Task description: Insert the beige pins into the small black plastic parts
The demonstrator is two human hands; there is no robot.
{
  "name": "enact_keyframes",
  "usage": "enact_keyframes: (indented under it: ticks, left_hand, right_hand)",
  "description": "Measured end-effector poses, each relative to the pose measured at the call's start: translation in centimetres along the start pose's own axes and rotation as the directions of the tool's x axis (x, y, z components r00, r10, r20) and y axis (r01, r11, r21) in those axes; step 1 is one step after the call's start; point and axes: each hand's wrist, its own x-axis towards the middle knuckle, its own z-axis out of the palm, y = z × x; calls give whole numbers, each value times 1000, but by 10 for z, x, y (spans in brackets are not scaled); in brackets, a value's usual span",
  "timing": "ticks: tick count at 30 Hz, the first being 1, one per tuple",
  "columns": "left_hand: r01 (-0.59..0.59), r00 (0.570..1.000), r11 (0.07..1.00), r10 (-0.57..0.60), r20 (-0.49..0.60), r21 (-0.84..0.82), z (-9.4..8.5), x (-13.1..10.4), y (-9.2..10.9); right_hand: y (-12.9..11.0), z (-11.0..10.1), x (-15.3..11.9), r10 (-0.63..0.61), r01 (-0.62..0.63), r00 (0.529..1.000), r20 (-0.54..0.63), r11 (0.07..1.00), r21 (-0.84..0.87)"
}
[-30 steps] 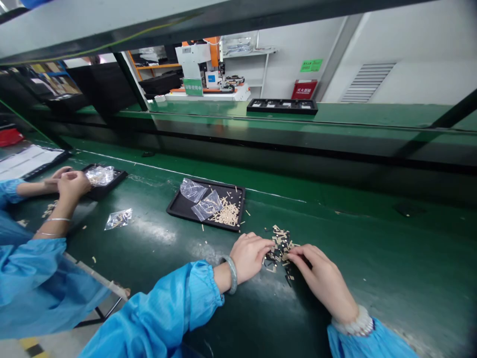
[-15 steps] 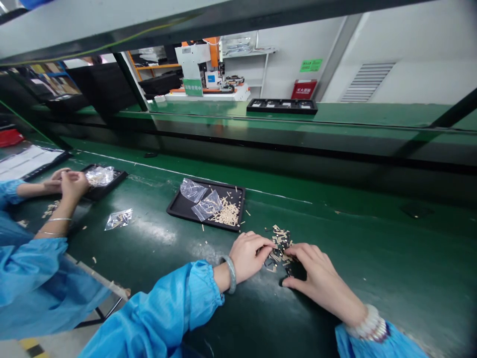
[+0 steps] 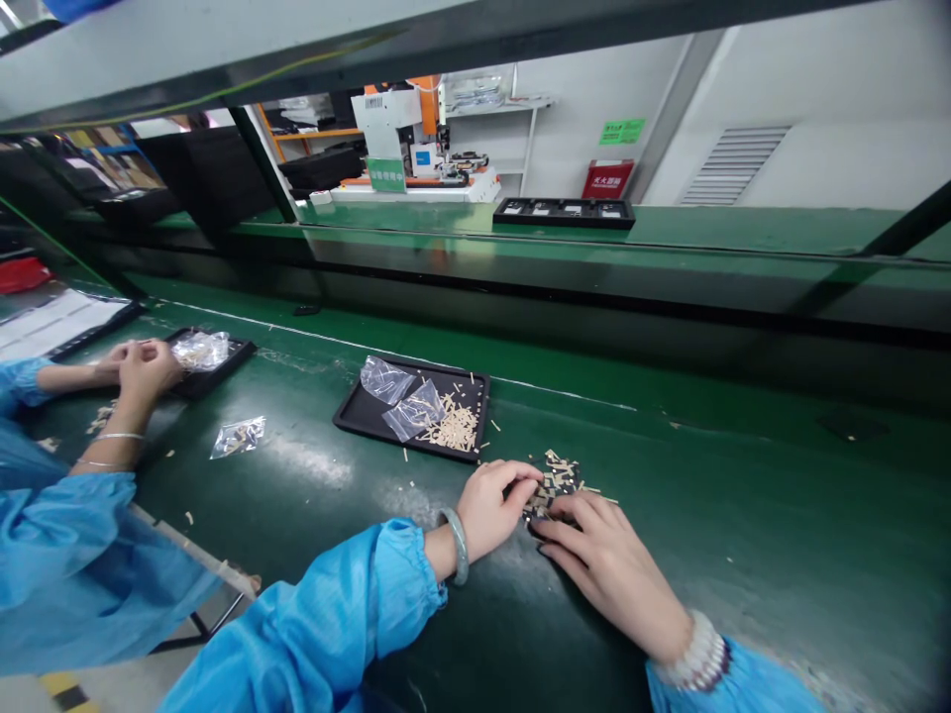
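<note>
On the green table, a loose pile of small tan and black pieces lies between my two hands. My left hand, with a bangle at the wrist, touches the pile's left edge; its thumb and forefinger are closed together, and what they hold is too small to name. My right hand, wearing beaded bracelets, rests palm down at the pile's near right side, its fingers partly spread over the pieces. Beyond my left hand, a black tray holds many tan strips and clear plastic bags.
At the left, a person's hands are beside another black tray with bags. A small clear bag lies nearer. A raised green shelf crosses behind, carrying a black tray and a machine.
My right hand has moved left and its fingers have come closer together over the pieces. The pile has shifted a little. My left hand has hardly moved.
</note>
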Motion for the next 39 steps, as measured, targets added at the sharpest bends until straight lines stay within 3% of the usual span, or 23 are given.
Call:
enact_keyframes:
  ticks: [2,4,7,9,16,23,28,31,33,36,39]
  left_hand:
    - [37,999,998,-37,9,-43,1,0,0]
    - [64,998,996,-62,24,-69,1,0,-1]
    - [76,996,994,-73,42,-80,3,-1,-1]
    - [67,997,994,-63,50,-86,4,-2,-1]
    - [38,990,992,-21,139,-122,5,-6,4]
    - [109,989,961,-78,128,-255,7,-5,0]
    - [29,997,987,-17,76,-159,3,-4,3]
    - [-129,990,982,137,46,-137,-1,-4,7]
    - [-190,974,966,208,91,-175,-3,-6,9]
    - [-149,952,937,223,211,-317,-4,-10,13]
    - [-8,926,870,193,324,-494,-3,-13,14]
  right_hand:
    - [2,1,0,22,-23,999,-28,999,-39]
    - [9,2,-1,66,-73,989,-134,996,-46]
    - [16,3,-2,129,-127,945,-299,992,24]
    - [14,4,-2,162,-141,927,-337,986,85]
    - [3,10,-2,201,-157,947,-249,970,186]
    - [14,8,-5,259,-212,929,-266,958,193]
    - [14,8,-5,298,-224,915,-271,936,270]
    - [8,6,-4,354,-242,910,-216,876,417]
    - [1,4,-1,378,-260,919,-111,794,549]
    - [-10,1,2,351,-292,934,68,640,711]
    - [-19,-1,4,345,-316,928,143,524,791]
